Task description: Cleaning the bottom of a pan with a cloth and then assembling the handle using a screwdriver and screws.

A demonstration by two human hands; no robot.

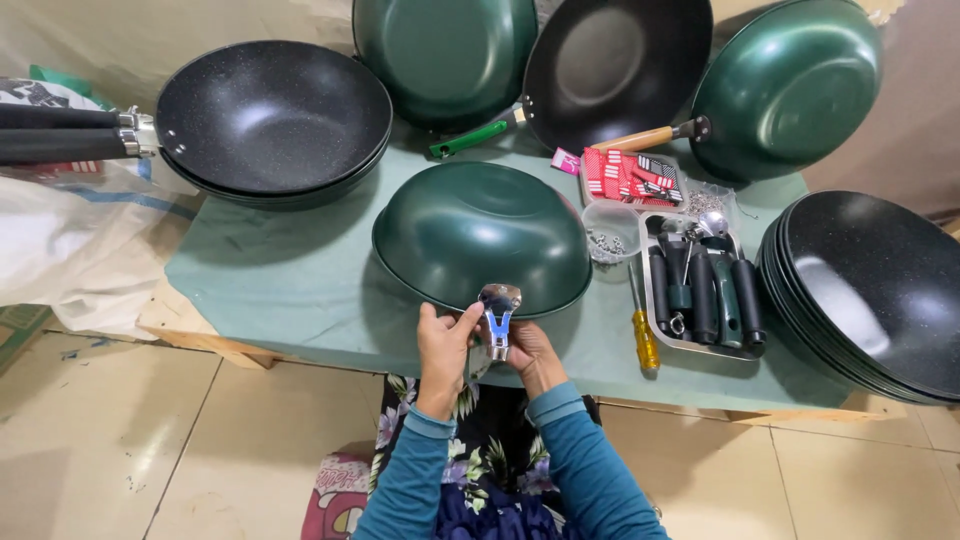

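Both hands pinch a shiny bracket [498, 318] against the rim of the upturned green wok [480, 235], left hand [442, 345] fingers pressed on its head, right hand [530, 352] under its stem, where it could slip off the slick curved metal.

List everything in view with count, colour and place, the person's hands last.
upturned green wok body: one, dark green, table centre
shiny metal handle bracket: one, silver, at that wok's near rim, held by both hands
stacked speckled black pans: a stack, far left
green woks: two, leaning at the back
black wok with wooden handle: one, back centre
stacked black woks: a stack, right edge
metal tray of black and green handles: one, right of centre
yellow-handled screwdriver: one, beside tray
left hand: one, on bracket
right hand: one, under bracket
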